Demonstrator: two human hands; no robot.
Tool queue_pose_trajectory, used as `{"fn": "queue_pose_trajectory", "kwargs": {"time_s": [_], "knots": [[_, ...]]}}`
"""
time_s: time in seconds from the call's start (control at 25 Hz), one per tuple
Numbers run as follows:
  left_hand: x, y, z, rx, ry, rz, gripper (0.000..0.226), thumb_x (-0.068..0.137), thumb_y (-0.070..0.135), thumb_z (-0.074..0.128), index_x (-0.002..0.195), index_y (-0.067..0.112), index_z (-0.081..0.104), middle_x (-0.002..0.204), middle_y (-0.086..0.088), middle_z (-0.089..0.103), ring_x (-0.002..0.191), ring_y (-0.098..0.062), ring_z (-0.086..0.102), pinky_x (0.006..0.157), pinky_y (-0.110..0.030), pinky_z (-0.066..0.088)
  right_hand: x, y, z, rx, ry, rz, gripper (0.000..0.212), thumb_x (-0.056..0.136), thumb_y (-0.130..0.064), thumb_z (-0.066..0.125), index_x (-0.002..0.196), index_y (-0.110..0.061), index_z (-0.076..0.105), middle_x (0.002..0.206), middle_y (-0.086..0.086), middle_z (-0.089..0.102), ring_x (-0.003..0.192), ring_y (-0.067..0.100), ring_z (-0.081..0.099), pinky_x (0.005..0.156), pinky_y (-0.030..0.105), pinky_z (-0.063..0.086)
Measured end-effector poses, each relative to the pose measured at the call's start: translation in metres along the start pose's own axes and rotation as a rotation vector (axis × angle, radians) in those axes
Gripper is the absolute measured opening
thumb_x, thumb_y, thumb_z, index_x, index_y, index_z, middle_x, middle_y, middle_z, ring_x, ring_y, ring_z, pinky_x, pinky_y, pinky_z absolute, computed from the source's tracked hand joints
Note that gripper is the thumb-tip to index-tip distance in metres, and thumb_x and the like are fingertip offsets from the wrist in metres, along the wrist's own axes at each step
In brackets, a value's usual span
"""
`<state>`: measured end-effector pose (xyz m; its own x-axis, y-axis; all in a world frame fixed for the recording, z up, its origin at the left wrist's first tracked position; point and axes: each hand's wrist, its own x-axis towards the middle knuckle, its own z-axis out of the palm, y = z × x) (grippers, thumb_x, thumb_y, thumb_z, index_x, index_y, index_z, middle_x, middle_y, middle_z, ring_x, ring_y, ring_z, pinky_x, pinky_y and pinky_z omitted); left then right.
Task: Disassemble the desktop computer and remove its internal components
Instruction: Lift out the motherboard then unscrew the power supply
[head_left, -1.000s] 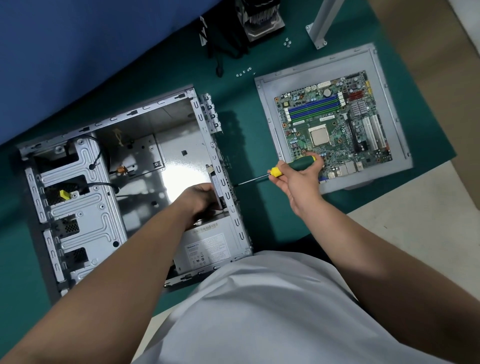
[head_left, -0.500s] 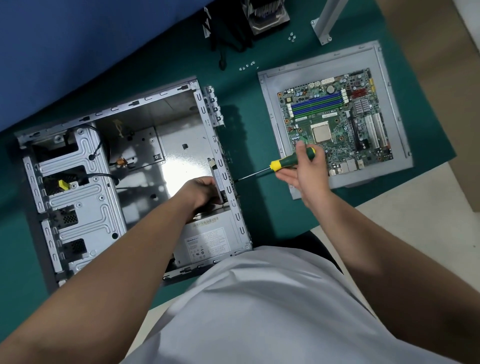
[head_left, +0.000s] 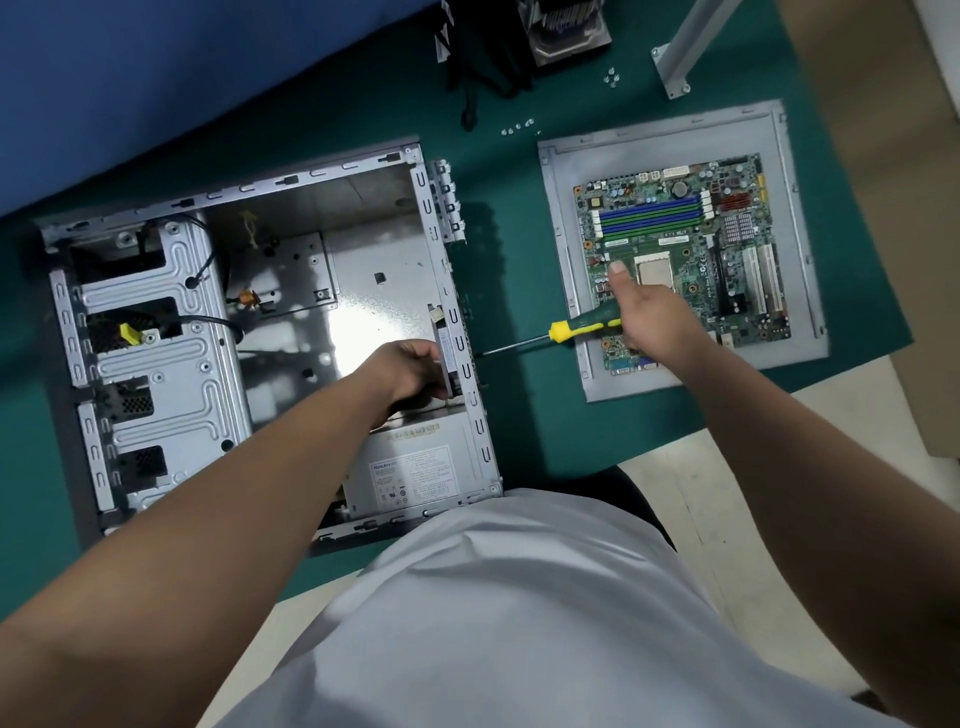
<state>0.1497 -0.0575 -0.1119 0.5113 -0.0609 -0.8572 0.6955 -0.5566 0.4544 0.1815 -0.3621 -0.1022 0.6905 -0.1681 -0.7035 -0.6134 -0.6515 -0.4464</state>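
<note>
The grey computer case (head_left: 156, 291) lies open on the green mat, with the power supply (head_left: 415, 467) in its near right corner. My left hand (head_left: 410, 369) reaches inside the case and grips the top of the power supply against the rear wall. My right hand (head_left: 649, 312) holds a green and yellow screwdriver (head_left: 571, 330) outside the case. Its tip touches the rear wall (head_left: 467, 358) near the power supply. The removed motherboard (head_left: 685, 249) lies on a grey side panel (head_left: 561, 249) to the right.
Loose screws (head_left: 517, 128) lie on the mat (head_left: 519, 415) behind the panel, with more screws (head_left: 612, 78) farther back. A heatsink fan (head_left: 569, 26) and black cables (head_left: 483, 57) sit at the far edge. A metal post foot (head_left: 672, 73) stands at the back right. The drive cage (head_left: 156, 364) fills the case's left side.
My right hand has shifted its hold on the screwdriver handle, thumb now stretched upward. The screwdriver tip stays at the case's rear wall. My left hand has stayed on the power supply.
</note>
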Motion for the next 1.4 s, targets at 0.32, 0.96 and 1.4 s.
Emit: {"fn": "queue_pose_trajectory", "kwargs": {"time_s": [0.32,0.96,1.4], "knots": [[0.021,-0.021,-0.011,-0.162,-0.15,0.099,0.04,0.088,-0.027,0.05,0.081,0.007,0.069,0.069,-0.004,0.076,0.066,-0.017,0.073,0.075,-0.037,0.057,-0.002,0.008,0.0,0.066,-0.042,-0.006,0.051,0.107,-0.056,0.031,0.074,-0.026,0.055,0.052,-0.002,0.055,0.048,0.013,0.049,0.058,0.029,0.045],[0.028,-0.046,-0.017,0.611,0.111,1.046,0.015,0.098,0.022,0.059,0.097,0.015,0.072,0.086,-0.002,0.074,0.071,-0.023,0.07,0.065,-0.023,0.048,-0.002,0.021,0.009,0.428,-0.096,0.109,0.051,0.102,-0.057,0.042,0.096,-0.01,0.062,0.064,0.007,0.06,0.05,0.016,0.051,0.048,0.024,0.045],[0.018,-0.036,-0.018,0.624,0.184,1.167,0.042,0.096,0.03,0.043,0.085,0.002,0.072,0.072,-0.013,0.069,0.059,-0.03,0.068,0.058,-0.034,0.056,0.0,0.014,0.001,0.278,-0.071,0.026,0.042,0.097,-0.056,0.047,0.086,-0.017,0.058,0.058,0.0,0.054,0.048,0.016,0.041,0.047,0.025,0.036]]}}
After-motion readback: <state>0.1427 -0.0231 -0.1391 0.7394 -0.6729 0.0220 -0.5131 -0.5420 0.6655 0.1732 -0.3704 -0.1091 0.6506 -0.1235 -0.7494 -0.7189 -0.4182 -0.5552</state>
